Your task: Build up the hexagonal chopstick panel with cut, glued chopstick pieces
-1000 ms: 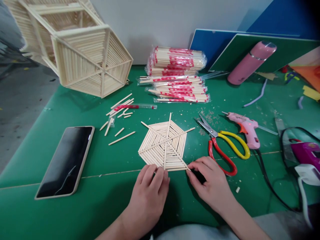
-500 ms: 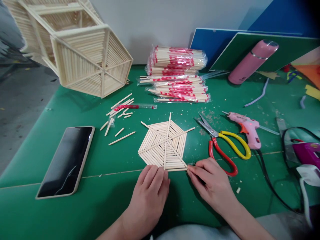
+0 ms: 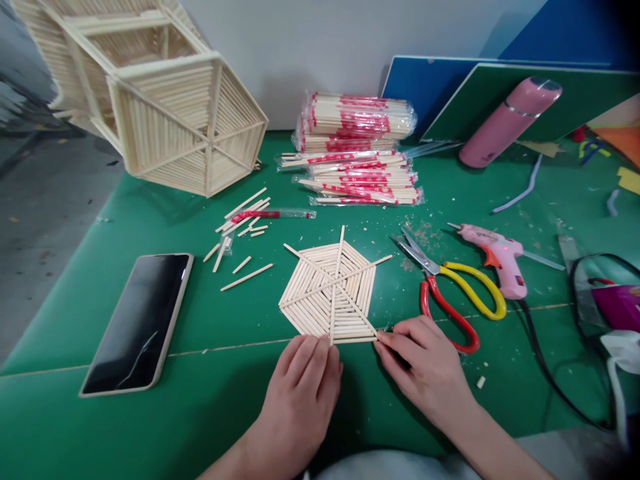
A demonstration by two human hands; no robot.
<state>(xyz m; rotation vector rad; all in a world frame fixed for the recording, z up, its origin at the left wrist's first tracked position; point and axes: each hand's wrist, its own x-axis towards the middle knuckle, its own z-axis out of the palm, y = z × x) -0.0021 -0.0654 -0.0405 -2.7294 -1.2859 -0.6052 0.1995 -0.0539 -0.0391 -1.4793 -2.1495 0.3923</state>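
Observation:
A flat hexagonal panel of wooden sticks (image 3: 333, 287) lies on the green tabletop, with crossed sticks over its top and several of their ends jutting past the outline. My left hand (image 3: 303, 390) is closed at its near edge, fingertips pressed together on the end of a cross stick. At the near right corner, my right hand (image 3: 427, 370) pinches the panel with thumb and fingers. A pair of scissors (image 3: 433, 270) with one red and one yellow handle lies open just beyond my right hand. Loose cut sticks (image 3: 245, 213) lie to the panel's left.
A large hexagonal stick structure (image 3: 175, 127) stands at the back left. Wrapped chopsticks (image 3: 360, 150) are piled at the back. A phone (image 3: 137, 323) lies at the left. On the right are a pink glue gun (image 3: 500, 257), its black cord, and a leaning pink bottle (image 3: 510, 123).
The whole view has shifted very slightly to the right. Both hands keep their places at the panel's near edge.

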